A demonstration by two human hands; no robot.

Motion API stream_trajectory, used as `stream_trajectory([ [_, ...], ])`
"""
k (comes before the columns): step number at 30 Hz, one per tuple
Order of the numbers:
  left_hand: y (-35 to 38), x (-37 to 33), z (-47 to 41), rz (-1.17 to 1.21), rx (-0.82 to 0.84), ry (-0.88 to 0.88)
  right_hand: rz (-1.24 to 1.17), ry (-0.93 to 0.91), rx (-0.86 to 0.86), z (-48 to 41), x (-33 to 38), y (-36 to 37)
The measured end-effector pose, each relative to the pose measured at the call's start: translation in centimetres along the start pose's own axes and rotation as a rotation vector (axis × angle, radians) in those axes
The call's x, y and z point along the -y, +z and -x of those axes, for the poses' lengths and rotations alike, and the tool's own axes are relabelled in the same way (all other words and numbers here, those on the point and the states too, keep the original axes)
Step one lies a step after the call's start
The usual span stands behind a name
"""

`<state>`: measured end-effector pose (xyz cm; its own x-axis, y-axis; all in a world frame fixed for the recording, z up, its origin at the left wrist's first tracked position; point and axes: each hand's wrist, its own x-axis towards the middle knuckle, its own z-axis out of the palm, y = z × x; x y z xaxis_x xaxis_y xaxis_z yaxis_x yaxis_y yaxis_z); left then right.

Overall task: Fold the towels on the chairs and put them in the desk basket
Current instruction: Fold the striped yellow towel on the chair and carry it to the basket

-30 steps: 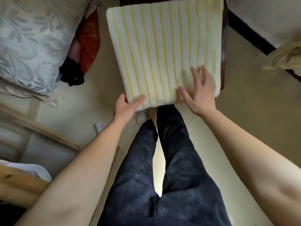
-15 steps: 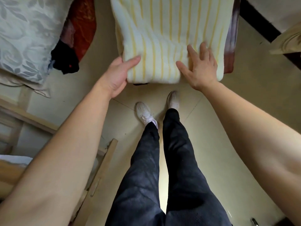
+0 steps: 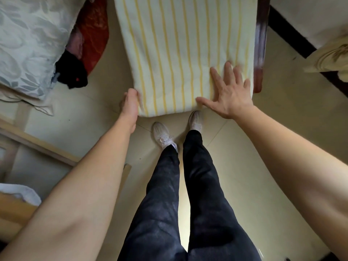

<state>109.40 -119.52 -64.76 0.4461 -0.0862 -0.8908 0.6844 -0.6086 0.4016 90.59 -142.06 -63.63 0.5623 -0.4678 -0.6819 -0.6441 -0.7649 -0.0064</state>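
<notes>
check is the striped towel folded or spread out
Folded: the striped towel lies as a thick pad on the chair, its near edge rounded and doubled.

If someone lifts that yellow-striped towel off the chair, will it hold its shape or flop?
Probably floppy: the towel on the chair is soft cloth with rounded, puffy edges. Lifted by one corner it would likely sag or unfold; the left hand at its corner and right hand flat on top could support both sides.

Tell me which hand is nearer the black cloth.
Left. The left hand holds the striped towel at the corner nearest the black cloth; the right hand presses its opposite side.
</notes>
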Motion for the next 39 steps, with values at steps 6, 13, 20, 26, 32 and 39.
stream_trajectory([
  [6, 5.5, -1.7, 0.8, -0.277, -0.017, 0.137, -0.037, 0.044, -0.092, 0.1, -3.1, 0.1],
  [13, 7.7, -2.7, -0.3, -0.219, -0.381, 0.105, -0.202, -0.027, -0.346, -0.7, -3.9, -1.0],
  [20, 11.4, -12.6, -1.8, -1.052, -0.549, 0.879, -0.094, -0.030, -0.419, -8.5, -0.6, -5.9],
  [26, 10.6, -15.4, -10.2, -1.337, -0.387, 0.920, -0.052, -0.016, -0.378, -14.1, -4.3, -6.5],
  [32, 11.4, -15.0, -10.9, -1.332, -0.499, 0.949, -0.069, -0.010, -0.395, -15.0, -4.2, -5.6],
  [39, 11.6, -14.6, -9.0, -1.321, -0.474, 0.762, -0.342, 0.096, -0.509, -10.5, -2.4, -3.3],
])
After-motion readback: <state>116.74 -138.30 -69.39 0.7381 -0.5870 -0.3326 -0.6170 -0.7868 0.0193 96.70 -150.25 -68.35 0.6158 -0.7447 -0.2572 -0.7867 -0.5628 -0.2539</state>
